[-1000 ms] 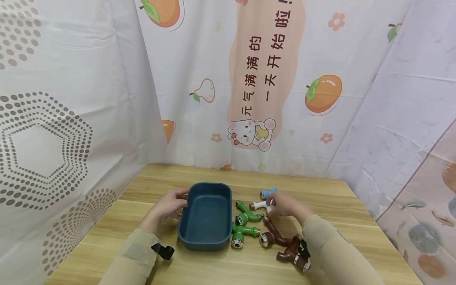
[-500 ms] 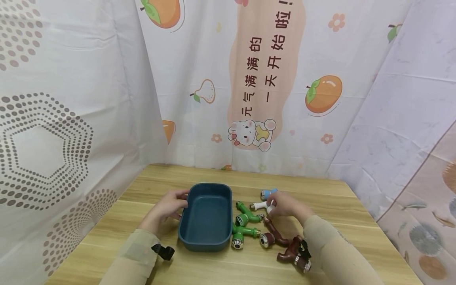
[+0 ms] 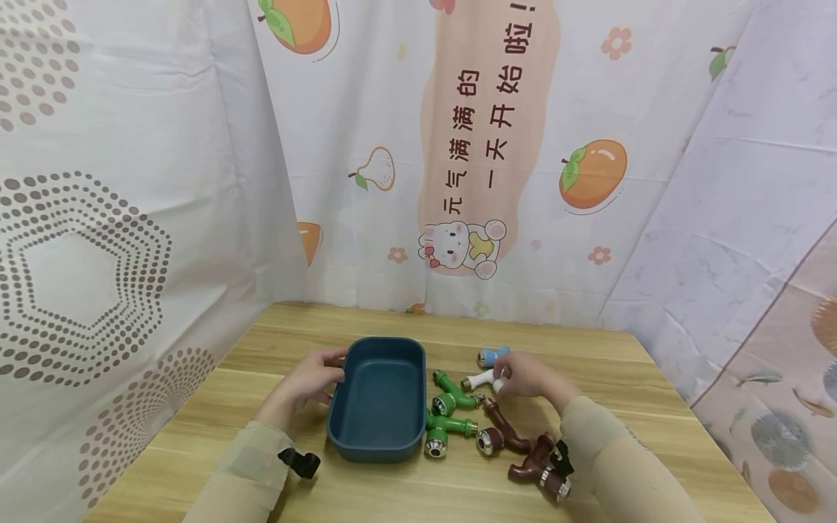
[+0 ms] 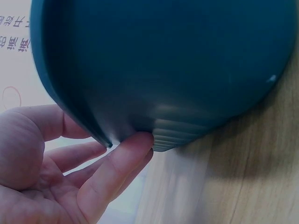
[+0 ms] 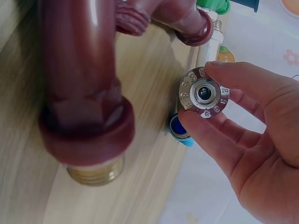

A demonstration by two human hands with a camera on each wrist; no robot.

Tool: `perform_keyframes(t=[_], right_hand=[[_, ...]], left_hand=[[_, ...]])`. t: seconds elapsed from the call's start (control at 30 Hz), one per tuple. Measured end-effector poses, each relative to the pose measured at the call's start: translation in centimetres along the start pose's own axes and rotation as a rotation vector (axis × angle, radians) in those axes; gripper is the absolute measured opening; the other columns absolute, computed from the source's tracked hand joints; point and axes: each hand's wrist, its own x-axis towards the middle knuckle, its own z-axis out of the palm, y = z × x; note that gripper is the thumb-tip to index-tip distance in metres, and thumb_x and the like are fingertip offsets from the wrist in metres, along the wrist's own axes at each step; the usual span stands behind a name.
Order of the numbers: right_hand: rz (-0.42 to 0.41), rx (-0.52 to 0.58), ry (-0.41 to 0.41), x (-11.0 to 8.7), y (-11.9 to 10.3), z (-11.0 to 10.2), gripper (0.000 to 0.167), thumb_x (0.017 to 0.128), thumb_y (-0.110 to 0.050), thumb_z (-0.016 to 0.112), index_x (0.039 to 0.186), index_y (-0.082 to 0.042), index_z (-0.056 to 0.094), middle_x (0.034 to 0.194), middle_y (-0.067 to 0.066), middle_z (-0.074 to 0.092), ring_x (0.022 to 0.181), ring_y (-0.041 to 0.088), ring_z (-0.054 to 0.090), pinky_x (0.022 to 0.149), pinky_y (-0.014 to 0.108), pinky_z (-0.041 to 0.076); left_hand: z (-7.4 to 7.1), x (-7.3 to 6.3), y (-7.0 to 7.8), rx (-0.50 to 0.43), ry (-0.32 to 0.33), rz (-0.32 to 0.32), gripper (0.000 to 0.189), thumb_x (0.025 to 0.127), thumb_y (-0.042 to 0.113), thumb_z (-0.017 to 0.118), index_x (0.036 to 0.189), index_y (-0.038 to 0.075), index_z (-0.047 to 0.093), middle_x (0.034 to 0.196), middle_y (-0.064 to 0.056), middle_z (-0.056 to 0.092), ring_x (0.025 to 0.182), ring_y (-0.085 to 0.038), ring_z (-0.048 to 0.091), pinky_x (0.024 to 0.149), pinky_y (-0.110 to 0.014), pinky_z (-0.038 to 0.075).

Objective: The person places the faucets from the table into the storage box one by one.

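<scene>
A dark teal plastic tub (image 3: 378,452) stands on the table with nothing in it. My left hand (image 3: 316,376) holds its left wall; in the left wrist view a fingertip presses the outer side and another digit passes behind the rim. To the right, my right hand (image 3: 525,375) pinches a white faucet (image 3: 480,378). Its round chrome end (image 5: 204,93) sits between thumb and finger in the right wrist view, while the brass-threaded end points toward the tub. Just behind the white faucet lies a blue faucet (image 3: 492,356), partly covered by the hand.
Two green faucets (image 3: 451,392) lie along the tub's right side. Two dark red faucets (image 3: 503,428) lie nearer the front, one beside my right wrist. Printed curtains (image 3: 366,240) hang behind and beside the wooden table (image 3: 392,501).
My right hand has shifted slightly to the right, and the white faucet has moved with it. The left hand and the tub have stayed in place.
</scene>
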Motion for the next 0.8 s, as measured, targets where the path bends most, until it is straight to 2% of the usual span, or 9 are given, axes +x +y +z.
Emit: perform_keyframes(t=[0.23,0.53,0.8], right_hand=[[-0.031,0.039,0.015,-0.4,0.1,-0.6,0.023,0.075,-0.005,0.083,0.094,-0.007,0.07,0.089,0.006,0.063,0.079,0.022,0.054,0.068,0.038,0.047],[-0.018,0.057,0.053,-0.7,0.4,-1.5,0.026,0.076,-0.008,0.082,0.099,-0.011,0.072,0.1,0.007,0.067,0.096,0.029,0.062,0.08,0.047,0.053],[-0.047,0.137,0.09,-1.2,0.2,-2.4,0.022,0.079,-0.007,0.084,0.097,-0.01,0.072,0.095,0.006,0.064,0.085,0.021,0.06,0.073,0.039,0.052]], left_hand=[[0.0,0.0,0.0,0.004,-0.001,0.001,0.061,0.09,-0.003,0.058,0.15,0.002,0.048,0.134,-0.027,0.059,0.109,-0.037,0.065,0.061,-0.048,0.061],[-0.1,0.1,0.0,0.009,0.003,-0.006,0.061,0.091,-0.003,0.058,0.151,0.003,0.048,0.135,-0.027,0.059,0.108,-0.036,0.065,0.061,-0.047,0.061],[-0.1,-0.1,0.1,-0.005,-0.009,-0.003,0.061,0.091,-0.004,0.058,0.151,0.001,0.047,0.135,-0.028,0.058,0.109,-0.037,0.064,0.062,-0.048,0.061]])
